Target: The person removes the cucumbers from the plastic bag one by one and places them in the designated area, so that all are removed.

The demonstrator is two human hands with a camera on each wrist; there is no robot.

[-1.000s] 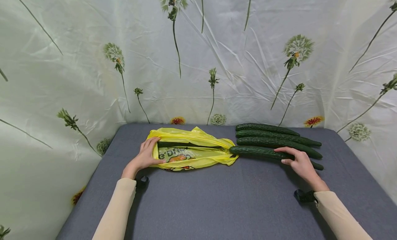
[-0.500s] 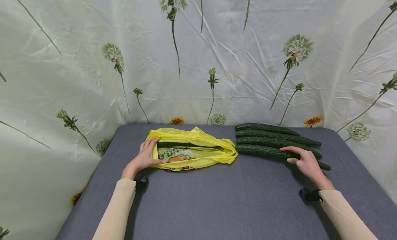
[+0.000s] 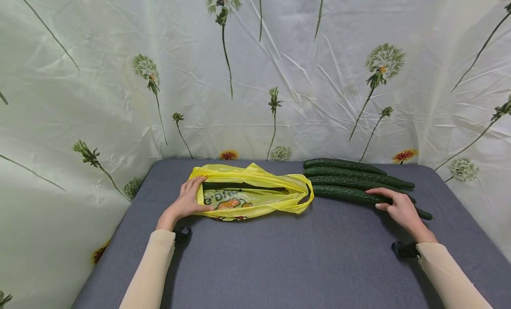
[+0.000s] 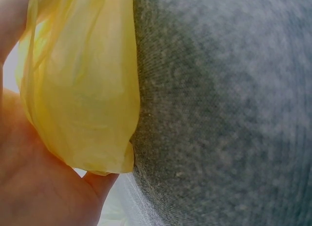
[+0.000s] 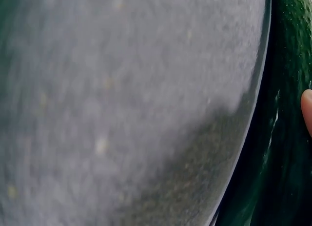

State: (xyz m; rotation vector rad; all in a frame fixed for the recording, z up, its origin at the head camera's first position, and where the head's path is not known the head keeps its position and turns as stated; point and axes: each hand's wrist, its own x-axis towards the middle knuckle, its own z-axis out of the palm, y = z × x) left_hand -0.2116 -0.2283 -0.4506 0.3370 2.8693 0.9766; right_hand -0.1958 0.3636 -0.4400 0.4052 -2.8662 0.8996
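Note:
A yellow plastic bag (image 3: 255,204) lies on its side, with a long dark green shape, apparently a cucumber (image 3: 223,185), showing through its gap. My left hand (image 3: 186,201) holds the bag's left end, thumb at the near edge and fingers at the far edge. In the left wrist view, yellow plastic (image 4: 87,99) lies against the palm. My right hand (image 3: 401,211) grips the nearest cucumber (image 3: 339,193) toward its right end, thumb on the near side. That cucumber's left tip meets the bag's right rim. The right wrist view shows the cucumber (image 5: 290,153) and one fingertip (image 5: 308,109).
Beyond the held cucumber lie several more, side by side, the farthest cucumber (image 3: 343,165) near the table's back edge. Grey cloth covers the table (image 3: 279,260). A pale curtain (image 3: 255,69) printed with dandelions hangs close behind and at the sides.
My right hand has drawn the nearest cucumber to the right, its left tip coming off the bag's end. The bag's right end has spread out rightward. My left hand has stayed in place.

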